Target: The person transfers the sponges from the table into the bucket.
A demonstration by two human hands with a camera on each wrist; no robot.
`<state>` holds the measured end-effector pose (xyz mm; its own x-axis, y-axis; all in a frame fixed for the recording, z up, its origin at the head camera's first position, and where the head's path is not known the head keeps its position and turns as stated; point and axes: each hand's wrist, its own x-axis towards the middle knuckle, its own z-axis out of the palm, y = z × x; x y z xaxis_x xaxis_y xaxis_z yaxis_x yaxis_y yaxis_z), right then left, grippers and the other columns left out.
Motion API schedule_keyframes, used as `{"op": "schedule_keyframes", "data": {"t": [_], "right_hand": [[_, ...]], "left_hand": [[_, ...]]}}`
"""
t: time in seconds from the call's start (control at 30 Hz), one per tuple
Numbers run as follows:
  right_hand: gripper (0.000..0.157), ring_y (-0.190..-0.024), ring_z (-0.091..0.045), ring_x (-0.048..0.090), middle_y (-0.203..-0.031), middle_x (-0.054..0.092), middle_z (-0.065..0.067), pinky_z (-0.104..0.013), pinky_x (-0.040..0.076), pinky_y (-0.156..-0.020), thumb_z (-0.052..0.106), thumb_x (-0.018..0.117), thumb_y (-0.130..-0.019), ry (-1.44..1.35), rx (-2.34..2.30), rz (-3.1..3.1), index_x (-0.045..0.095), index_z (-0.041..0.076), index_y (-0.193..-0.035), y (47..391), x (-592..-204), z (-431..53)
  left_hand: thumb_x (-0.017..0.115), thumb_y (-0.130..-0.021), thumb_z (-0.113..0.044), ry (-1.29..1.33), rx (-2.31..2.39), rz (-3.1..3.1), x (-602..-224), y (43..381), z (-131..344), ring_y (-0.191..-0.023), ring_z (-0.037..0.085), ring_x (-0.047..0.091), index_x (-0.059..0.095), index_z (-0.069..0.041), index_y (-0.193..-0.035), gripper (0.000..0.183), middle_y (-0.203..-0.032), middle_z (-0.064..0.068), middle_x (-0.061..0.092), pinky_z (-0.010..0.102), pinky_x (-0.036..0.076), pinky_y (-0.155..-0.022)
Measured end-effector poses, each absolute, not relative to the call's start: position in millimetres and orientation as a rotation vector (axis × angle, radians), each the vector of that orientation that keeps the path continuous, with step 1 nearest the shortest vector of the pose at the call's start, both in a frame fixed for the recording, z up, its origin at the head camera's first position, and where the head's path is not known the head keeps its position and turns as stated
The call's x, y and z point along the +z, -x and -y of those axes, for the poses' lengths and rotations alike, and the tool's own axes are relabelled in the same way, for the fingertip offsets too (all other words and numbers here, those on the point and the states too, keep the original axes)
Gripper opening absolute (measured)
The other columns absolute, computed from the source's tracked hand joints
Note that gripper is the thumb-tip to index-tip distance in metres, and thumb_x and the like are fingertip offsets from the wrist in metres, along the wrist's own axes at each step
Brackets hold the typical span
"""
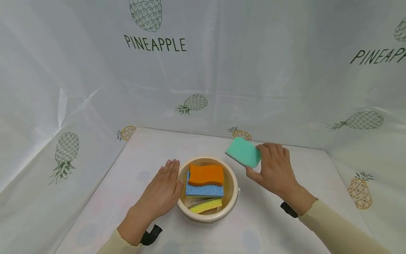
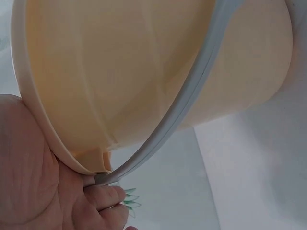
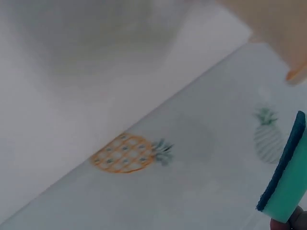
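A cream bucket with a grey handle stands in front of me. Inside it an orange wavy sponge lies on a speckled blue sponge, and a yellow sponge sits nearer to me. My left hand rests against the bucket's left rim with its fingers straight. Close to the palm, the left wrist view shows the rim and the handle's joint. Up to the right of the bucket, my right hand pinches a mint-green sponge by its edge. This sponge has a dark scouring layer on one face.
A white table with faint pale spots lies under the bucket. Behind it and at both sides hangs a whitish curtain printed with pineapples and lettering. Black bands show at both wrists.
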<state>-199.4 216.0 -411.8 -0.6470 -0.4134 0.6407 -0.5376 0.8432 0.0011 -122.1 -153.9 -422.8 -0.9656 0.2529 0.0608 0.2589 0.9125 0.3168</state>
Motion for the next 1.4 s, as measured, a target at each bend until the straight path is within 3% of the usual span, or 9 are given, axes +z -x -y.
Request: {"op": "schedule_keyframes", "data": {"t": [0.23,0.43,0.63,0.97,1.4], "right_hand": [[0.065,-0.104,-0.039,0.053,-0.114,0.060,-0.020,-0.050,0.040,-0.084,0.051,0.061,-0.085,-0.881,0.274,2.367,0.058,-0.003,-0.121,172.3,-397.0,-180.7],[0.060,-0.109,-0.029,0.053,-0.115,0.060,-0.010,-0.046,0.041,-0.091,0.045,0.071,-0.079,-1.011,0.308,2.445,0.060,0.005,-0.122,154.0,-396.4,-159.5],[0.061,-0.109,-0.023,0.053,-0.117,0.061,-0.004,-0.042,0.043,-0.093,0.049,0.076,-0.078,-1.121,0.311,2.488,0.062,0.009,-0.122,141.5,-402.3,-146.3],[0.055,-0.105,-0.014,0.048,-0.117,0.059,0.004,-0.033,0.040,-0.091,0.051,0.072,-0.083,-1.251,0.297,2.557,0.064,0.015,-0.124,135.0,-407.1,-136.0],[0.058,-0.104,-0.015,0.049,-0.115,0.061,0.003,-0.033,0.039,-0.089,0.054,0.074,-0.082,-1.288,0.253,2.549,0.066,0.013,-0.123,139.5,-404.4,-135.7]], "left_hand": [[0.043,-0.112,-0.036,0.412,-0.482,3.064,-422.0,122.3,154.8,-0.162,0.036,0.021,0.025,0.005,-0.164,0.069,-0.172,0.020,0.027,0.055,0.022,-0.131],[0.044,-0.112,-0.036,0.431,-0.476,3.062,-421.6,122.6,155.8,-0.162,0.037,0.020,0.025,0.005,-0.164,0.069,-0.172,0.021,0.027,0.056,0.022,-0.130],[0.044,-0.113,-0.034,0.449,-0.489,3.035,-422.1,122.8,156.3,-0.161,0.038,0.022,0.027,0.007,-0.163,0.067,-0.171,0.023,0.029,0.057,0.023,-0.130],[0.044,-0.113,-0.033,0.450,-0.498,3.036,-421.8,122.5,155.8,-0.161,0.039,0.023,0.026,0.007,-0.163,0.067,-0.171,0.023,0.029,0.057,0.023,-0.130],[0.043,-0.113,-0.033,0.455,-0.488,3.040,-421.8,122.5,155.8,-0.161,0.038,0.022,0.026,0.007,-0.163,0.067,-0.171,0.023,0.029,0.057,0.023,-0.130]]}}
